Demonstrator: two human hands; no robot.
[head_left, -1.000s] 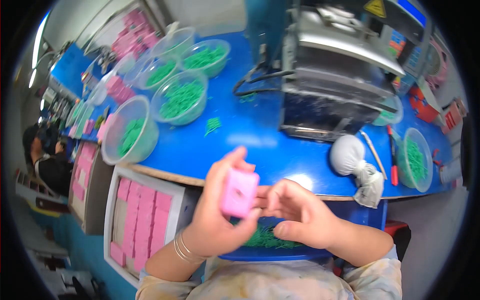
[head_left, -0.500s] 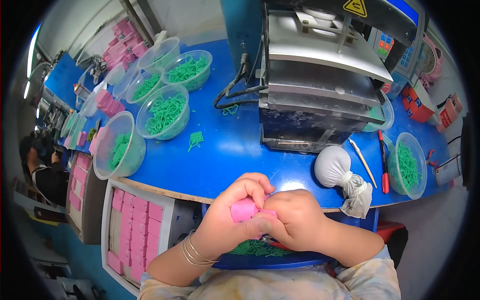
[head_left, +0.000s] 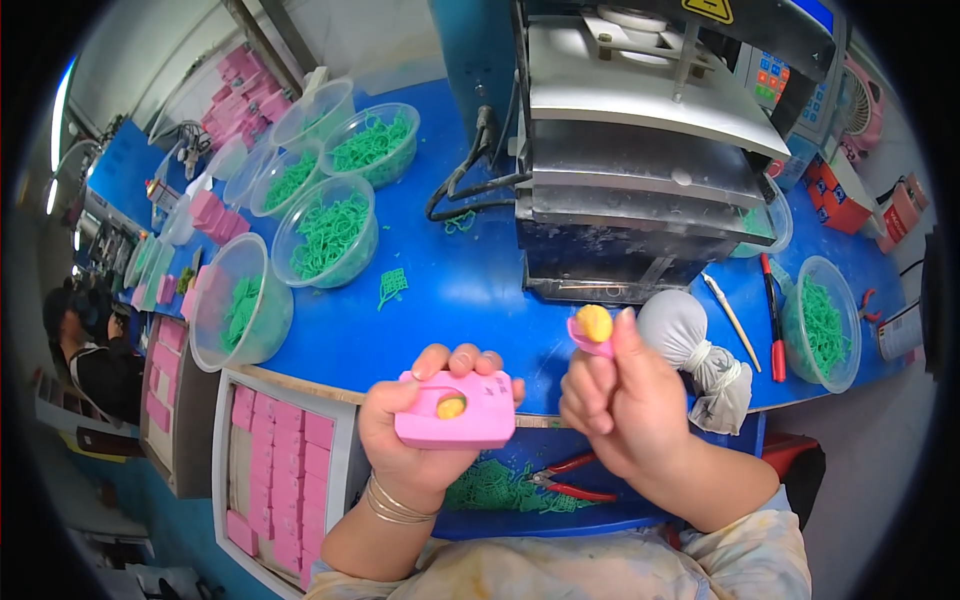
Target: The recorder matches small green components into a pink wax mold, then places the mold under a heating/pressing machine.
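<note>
We see the pink block (head_left: 478, 418) held above the table's near edge, left hand (head_left: 402, 430) wrapped around it; yellow material shows in its round hole. The right hand (head_left: 630, 400) pinches a small pink piece (head_left: 590, 347) with a yellow lump (head_left: 595, 321) on top, well apart. Block looks light, slightly soft — grip by the sides; lump probably fragile, so hold the pink piece. Dark lettering marks the block's top; the press (head_left: 645, 200) carries a yellow warning sign (head_left: 708, 10).
</note>
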